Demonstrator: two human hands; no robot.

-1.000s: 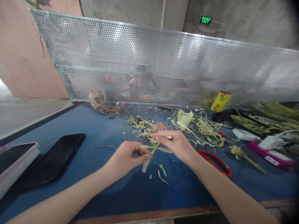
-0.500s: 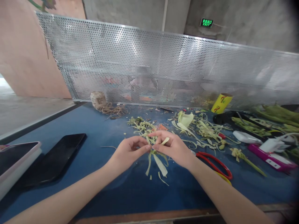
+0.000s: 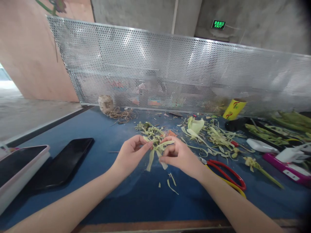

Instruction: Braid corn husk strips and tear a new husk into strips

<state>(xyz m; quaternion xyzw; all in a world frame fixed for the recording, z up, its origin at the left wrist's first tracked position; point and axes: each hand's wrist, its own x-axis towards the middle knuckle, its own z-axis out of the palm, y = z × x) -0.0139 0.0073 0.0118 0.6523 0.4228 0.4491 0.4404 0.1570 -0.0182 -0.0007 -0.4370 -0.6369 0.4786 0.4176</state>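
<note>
My left hand [image 3: 131, 154] and my right hand [image 3: 178, 156] meet over the blue table [image 3: 97, 129], both pinched on a small bundle of pale green leaf strips [image 3: 156, 149]. The strips fold between my fingertips and two loose ends hang down. A few cut bits of strip [image 3: 171, 184] lie on the table just below my hands. Red-handled scissors [image 3: 227, 176] lie right beside my right wrist.
A heap of leaf trimmings [image 3: 209, 134] spreads behind my hands. A black phone [image 3: 64, 161] and a tablet [image 3: 17, 163] lie at left. Twine [image 3: 116, 113] sits by the perforated metal screen [image 3: 170, 68]. A yellow roll [image 3: 234, 109], a pink tool [image 3: 286, 166] and green stalks [image 3: 289, 119] fill the right.
My hands have come together and lifted the leaf strips off the table; the bundle is now folded between both sets of fingertips. The view has shifted slightly to the left.
</note>
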